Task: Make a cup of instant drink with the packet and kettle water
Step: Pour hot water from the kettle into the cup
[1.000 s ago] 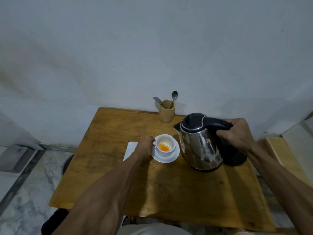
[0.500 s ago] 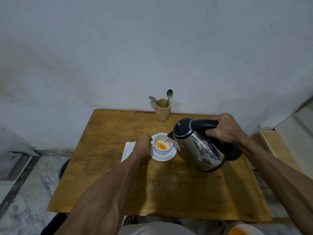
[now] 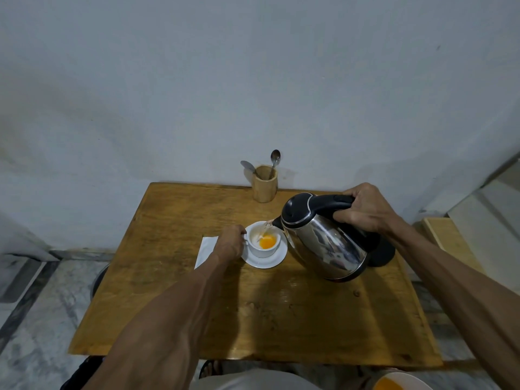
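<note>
A white cup [image 3: 264, 250] with orange powder in its bottom stands on a white saucer [image 3: 277, 260] on the wooden table [image 3: 253, 313]. My left hand [image 3: 230, 243] grips the cup at its left side, where the handle is hidden. My right hand [image 3: 363, 208] holds the black handle of the steel kettle [image 3: 326, 243], which is lifted and tilted to the left. Its spout is over the cup's rim and a thin stream of water runs into the cup. No packet is visible.
A white napkin [image 3: 206, 249] lies left of the saucer, partly under my forearm. A wooden holder [image 3: 264, 187] with two spoons stands at the table's far edge against the wall. The kettle's black base [image 3: 382, 253] sits behind the kettle. An orange-filled bowl [image 3: 399, 382] shows at the bottom right.
The kettle was lifted off its base, carried left and tilted further; water now flows from the spout into the cup. My left hand stayed on the cup.
</note>
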